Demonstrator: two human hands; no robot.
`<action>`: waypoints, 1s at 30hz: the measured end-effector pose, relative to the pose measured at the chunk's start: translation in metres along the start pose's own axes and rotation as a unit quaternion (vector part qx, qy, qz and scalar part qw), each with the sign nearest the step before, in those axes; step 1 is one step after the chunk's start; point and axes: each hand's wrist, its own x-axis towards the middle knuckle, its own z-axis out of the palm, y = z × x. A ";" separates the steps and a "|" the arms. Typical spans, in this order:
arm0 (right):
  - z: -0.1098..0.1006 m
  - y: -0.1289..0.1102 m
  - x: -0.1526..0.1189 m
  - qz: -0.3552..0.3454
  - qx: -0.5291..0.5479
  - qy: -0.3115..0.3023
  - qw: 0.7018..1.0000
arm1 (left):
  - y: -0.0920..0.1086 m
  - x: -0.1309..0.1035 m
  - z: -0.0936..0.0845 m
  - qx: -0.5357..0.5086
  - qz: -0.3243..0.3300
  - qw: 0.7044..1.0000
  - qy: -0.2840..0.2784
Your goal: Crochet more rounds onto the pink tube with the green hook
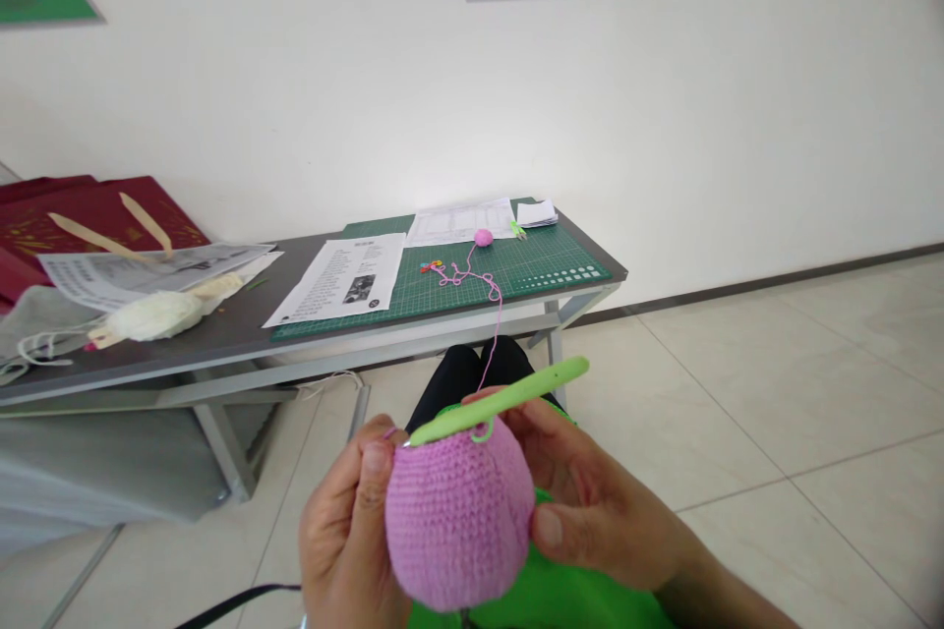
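A round pink crocheted piece (458, 521) is held up in front of the lap. My left hand (354, 521) grips its left side, thumb near the top edge. My right hand (590, 501) closes around the right side, its thumb against the stitches. Across the top lies a green crochet hook (501, 401), its metal tip at the upper left edge by my left thumb. A small green loop (484, 431) sits at the rim below the hook. Pink yarn (499, 314) runs from the piece up to the table.
A green cutting mat (560, 256) on the dark table bears printed sheets (343, 280), a small pink yarn ball (483, 238), colored markers (431, 266) and green snips (518, 230). A white yarn bundle (158, 314) and dark red bags (95, 216) are at left.
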 end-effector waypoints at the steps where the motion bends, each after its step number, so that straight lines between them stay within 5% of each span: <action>1: -0.001 0.000 0.002 0.003 -0.001 -0.004 1.000 | -0.001 0.000 0.000 -0.005 -0.011 1.000 -0.004; 9: -0.001 0.002 0.017 -0.025 0.021 0.016 0.999 | -0.012 0.014 -0.003 -0.032 -0.106 0.992 -0.054; 15: 0.010 0.002 0.022 0.027 0.094 0.007 0.995 | -0.012 0.016 -0.002 -0.057 -0.157 0.983 -0.075; 19: 0.011 0.002 0.022 0.021 0.067 0.002 0.998 | -0.009 0.013 -0.001 -0.064 -0.181 0.979 -0.063; 25: 0.003 -0.016 0.014 -0.001 -0.129 -0.094 0.987 | -0.012 0.017 -0.004 -0.062 -0.197 0.978 -0.035; 30: 0.002 -0.013 0.016 0.000 -0.082 -0.104 0.991 | -0.005 0.008 -0.002 -0.036 -0.181 0.983 0.006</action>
